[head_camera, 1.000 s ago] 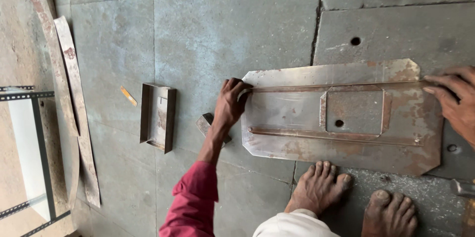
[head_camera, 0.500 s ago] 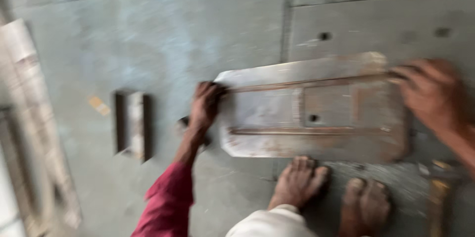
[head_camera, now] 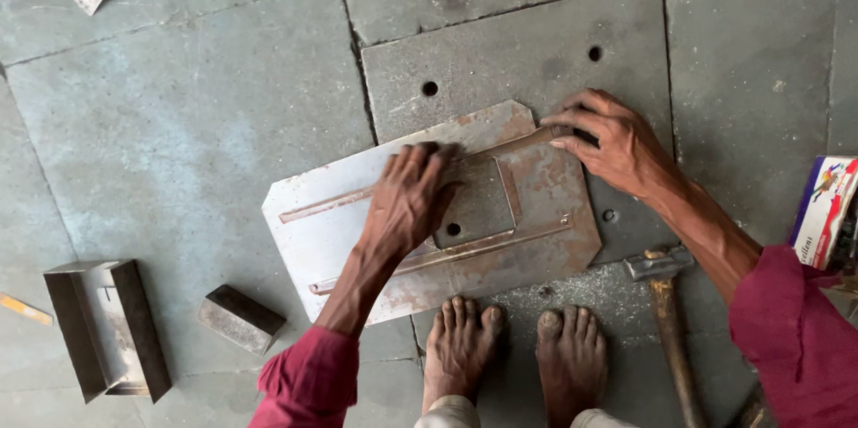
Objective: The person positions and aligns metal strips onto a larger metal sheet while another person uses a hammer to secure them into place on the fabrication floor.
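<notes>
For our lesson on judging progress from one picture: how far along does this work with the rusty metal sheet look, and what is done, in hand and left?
Done: the rusty flat metal plate with raised strips lies on the grey stone slab with two holes. In hand: the left hand presses flat on its middle, and the right hand grips its far edge. Left: the wooden-handled hammer lies untouched on the floor beside the bare feet, so striking seemingly hasn't begun.

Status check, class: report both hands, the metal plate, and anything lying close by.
Left hand flat on the metal plate. Right hand grips its far edge. Plate lies flat on the floor slab. Hammer and metal block lie beside it.
</notes>
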